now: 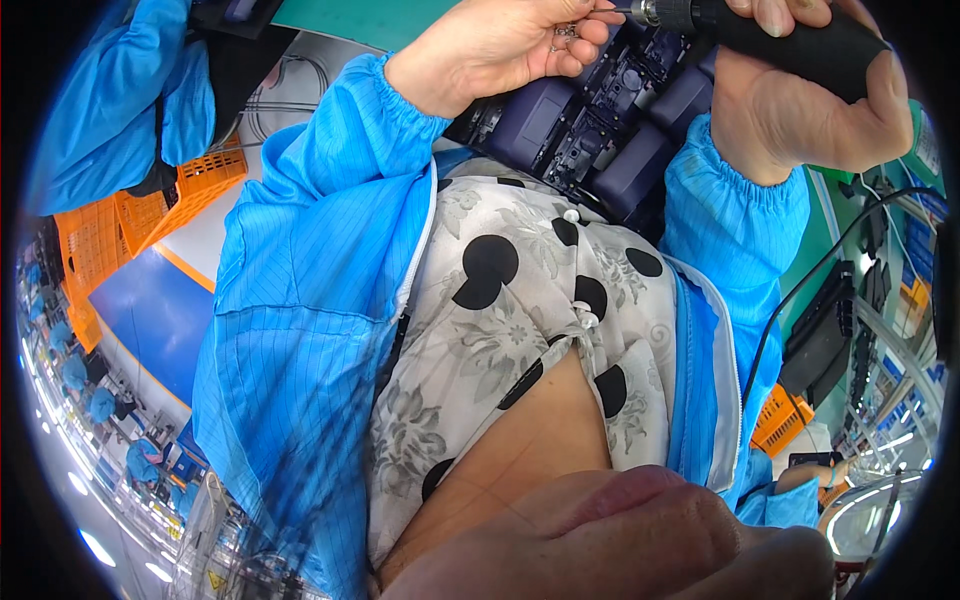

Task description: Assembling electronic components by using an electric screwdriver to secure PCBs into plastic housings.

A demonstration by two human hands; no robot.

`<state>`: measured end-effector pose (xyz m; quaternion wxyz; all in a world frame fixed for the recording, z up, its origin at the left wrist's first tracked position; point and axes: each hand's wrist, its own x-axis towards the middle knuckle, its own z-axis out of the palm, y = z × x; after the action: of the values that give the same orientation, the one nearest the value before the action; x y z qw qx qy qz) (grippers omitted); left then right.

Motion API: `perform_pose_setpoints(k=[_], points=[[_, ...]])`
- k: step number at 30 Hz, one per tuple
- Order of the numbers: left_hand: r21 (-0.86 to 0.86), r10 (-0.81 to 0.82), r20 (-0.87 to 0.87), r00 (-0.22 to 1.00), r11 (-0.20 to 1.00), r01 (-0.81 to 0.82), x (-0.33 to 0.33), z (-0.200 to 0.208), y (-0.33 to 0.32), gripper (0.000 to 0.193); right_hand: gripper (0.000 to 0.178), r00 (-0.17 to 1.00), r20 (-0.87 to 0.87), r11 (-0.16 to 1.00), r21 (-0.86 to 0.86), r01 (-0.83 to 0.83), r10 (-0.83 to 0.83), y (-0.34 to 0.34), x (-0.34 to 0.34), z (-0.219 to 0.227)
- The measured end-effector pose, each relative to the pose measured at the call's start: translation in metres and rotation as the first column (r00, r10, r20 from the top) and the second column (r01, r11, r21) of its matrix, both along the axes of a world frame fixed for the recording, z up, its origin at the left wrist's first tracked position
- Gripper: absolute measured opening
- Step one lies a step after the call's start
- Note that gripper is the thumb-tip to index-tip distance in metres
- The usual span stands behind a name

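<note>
At the top of the head view, my right hand [770, 115] is wrapped round a black power screwdriver [805, 50]. The metal chuck and thin bit of the tool point left. My left hand [490, 50] is closed, its thumb and a finger meeting at the tip of that bit. Several small metal screws [565, 34] show in its curled fingers. Below both hands lie dark purple plastic housings [535, 120] with small mechanisms [590, 125] between them. Whether the bit touches a screw is too small to tell.
Green work surface [350, 18] shows at the top. A co-worker's blue sleeve [100, 110] is at the upper left, above orange crates [185, 195]. A black cable [800, 285] curves down on the right. Another orange crate [780, 420] stands lower right.
</note>
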<state>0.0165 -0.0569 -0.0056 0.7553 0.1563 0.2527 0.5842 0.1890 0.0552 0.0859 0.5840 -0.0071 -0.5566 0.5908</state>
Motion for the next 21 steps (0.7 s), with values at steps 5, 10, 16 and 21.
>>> perform_pose_setpoints(k=[5,10,16,21], points=[[-0.006,0.013,0.005,1.000,1.000,-0.012,0.0000,0.0003,-0.0010,0.029,0.033,1.000,-0.001,1.000,0.001,0.003,-0.003,-0.0017,0.0008,-0.0006],[0.006,0.013,-0.004,1.000,1.000,-0.013,-0.0001,0.0011,-0.0011,0.028,0.032,1.000,-0.004,1.000,0.002,0.002,-0.002,-0.0029,0.0016,-0.0009],[-0.008,0.017,-0.050,0.999,1.000,-0.017,0.0001,-0.0003,-0.0004,0.029,0.031,1.000,-0.008,1.000,0.008,0.000,0.000,-0.0036,0.0022,0.0000],[-0.007,0.015,-0.084,0.996,1.000,-0.016,-0.0003,0.0012,-0.0010,0.030,0.031,1.000,-0.008,1.000,0.007,-0.006,0.006,-0.0040,0.0007,-0.0007]])
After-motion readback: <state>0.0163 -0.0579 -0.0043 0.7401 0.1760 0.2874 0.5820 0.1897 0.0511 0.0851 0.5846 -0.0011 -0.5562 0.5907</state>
